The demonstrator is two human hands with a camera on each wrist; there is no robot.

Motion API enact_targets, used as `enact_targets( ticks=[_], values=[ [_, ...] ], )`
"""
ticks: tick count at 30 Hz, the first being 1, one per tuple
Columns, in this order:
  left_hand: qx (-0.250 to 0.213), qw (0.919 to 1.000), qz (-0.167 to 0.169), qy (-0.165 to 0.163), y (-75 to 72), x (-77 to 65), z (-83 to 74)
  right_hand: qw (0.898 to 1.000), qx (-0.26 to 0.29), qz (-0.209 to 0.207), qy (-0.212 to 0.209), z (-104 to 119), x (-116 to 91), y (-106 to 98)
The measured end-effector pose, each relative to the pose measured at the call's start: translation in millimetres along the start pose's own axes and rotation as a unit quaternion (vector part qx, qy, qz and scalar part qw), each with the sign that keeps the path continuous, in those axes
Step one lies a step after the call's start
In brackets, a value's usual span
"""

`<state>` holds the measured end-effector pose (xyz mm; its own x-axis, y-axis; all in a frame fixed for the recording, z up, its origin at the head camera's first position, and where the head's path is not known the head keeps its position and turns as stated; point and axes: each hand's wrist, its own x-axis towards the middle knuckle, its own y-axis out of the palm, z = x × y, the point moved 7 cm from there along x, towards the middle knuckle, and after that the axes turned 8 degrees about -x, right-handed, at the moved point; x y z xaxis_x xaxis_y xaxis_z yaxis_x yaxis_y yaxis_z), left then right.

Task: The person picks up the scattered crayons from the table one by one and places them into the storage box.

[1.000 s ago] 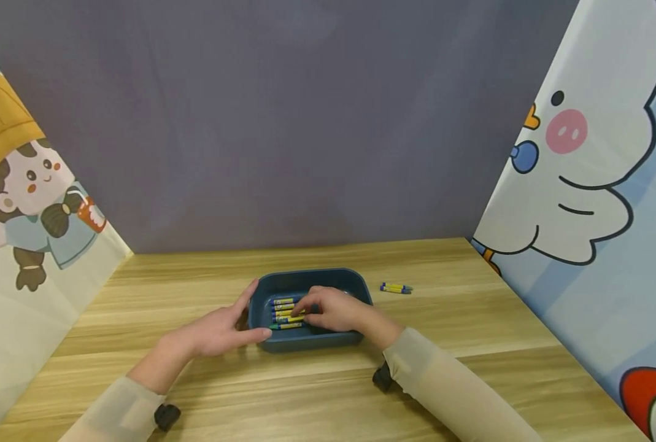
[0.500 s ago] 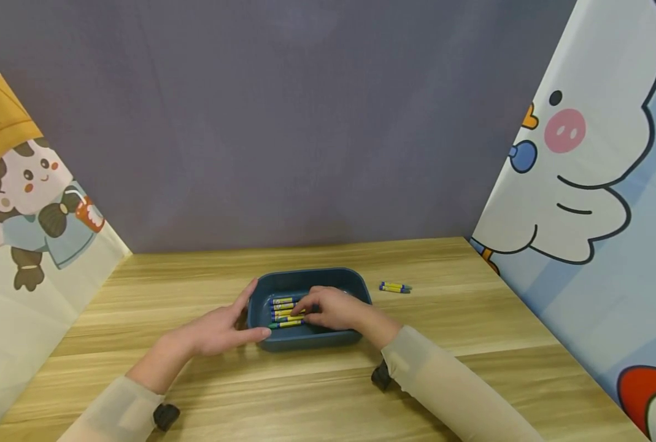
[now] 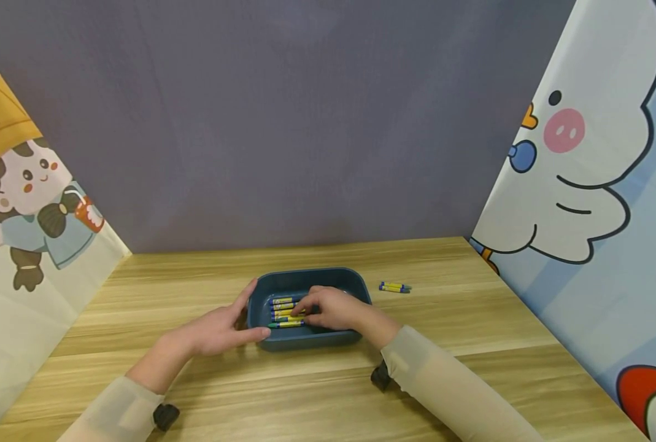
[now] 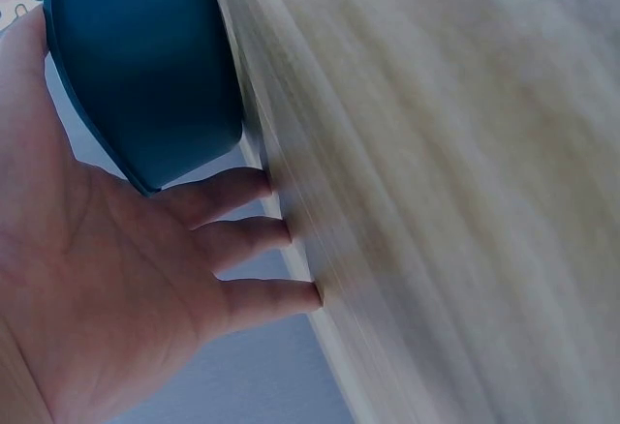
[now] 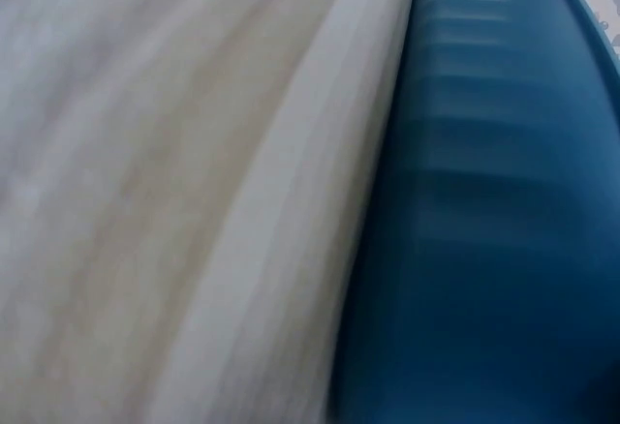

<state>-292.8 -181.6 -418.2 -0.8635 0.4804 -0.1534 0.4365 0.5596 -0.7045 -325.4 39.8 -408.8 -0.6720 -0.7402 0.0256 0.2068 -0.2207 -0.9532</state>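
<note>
In the head view, a dark blue rectangular bin (image 3: 311, 342) holds several yellow-wrapped crayons (image 3: 281, 301) lying side by side in its left part. My right hand (image 3: 335, 309) reaches into the bin from the right. Its thumb and fingers are bent around the right end of a crayon (image 3: 288, 319) near the front of the row. A green-tipped crayon (image 3: 289, 324) lies in front of it. My left hand (image 3: 214, 331) steadies the bin's left end, thumb on the near rim. In the left wrist view, fingers (image 4: 262, 295) extend straight to the tabletop beside the bin (image 4: 145, 66).
Two more crayons (image 3: 395, 287) lie on the wooden table (image 3: 283, 399) to the right of the bin. A grey panel (image 3: 305, 123) stands behind the table, with cartoon-printed panels on both sides. In the right wrist view, the bin's outer wall (image 5: 494, 250) hides the right hand.
The front green-tipped crayon has shifted slightly toward the row and lies a little closer to it. Both hands stay almost where they were.
</note>
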Motion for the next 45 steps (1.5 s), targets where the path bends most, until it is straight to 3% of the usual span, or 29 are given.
enact_targets(
  ticks=[16,20,24,29,33,39,45],
  values=[
    [-0.001,1.0000,0.001,-0.001,-0.5,-1.8,-3.0,1.000,0.008,-0.011,-0.009,-0.8,-0.7,-0.9],
    [-0.003,1.0000,0.004,-0.005,0.7,-2.3,-2.5,0.999,0.037,-0.034,-0.010,-2.3,-4.7,-10.5],
    [-0.005,1.0000,0.005,-0.007,2.0,-1.7,-2.7,0.995,0.076,-0.068,0.007,-13.7,-15.9,-32.7],
    [0.007,1.0000,-0.002,-0.004,1.2,0.2,-3.7,0.981,0.125,-0.136,0.054,-53.9,-43.2,-71.4],
    [0.016,0.9998,-0.004,-0.006,0.0,1.9,-2.6,0.972,0.147,-0.146,0.112,-102.3,-72.4,-89.1],
    [0.014,0.9999,-0.001,-0.008,-0.6,0.1,-2.1,0.973,0.119,-0.112,0.163,-166.4,-108.7,-84.9],
    [0.008,0.9999,-0.004,-0.004,0.5,-2.5,-1.9,0.974,0.096,-0.063,0.195,-199.9,-126.3,-66.4]
  ],
)
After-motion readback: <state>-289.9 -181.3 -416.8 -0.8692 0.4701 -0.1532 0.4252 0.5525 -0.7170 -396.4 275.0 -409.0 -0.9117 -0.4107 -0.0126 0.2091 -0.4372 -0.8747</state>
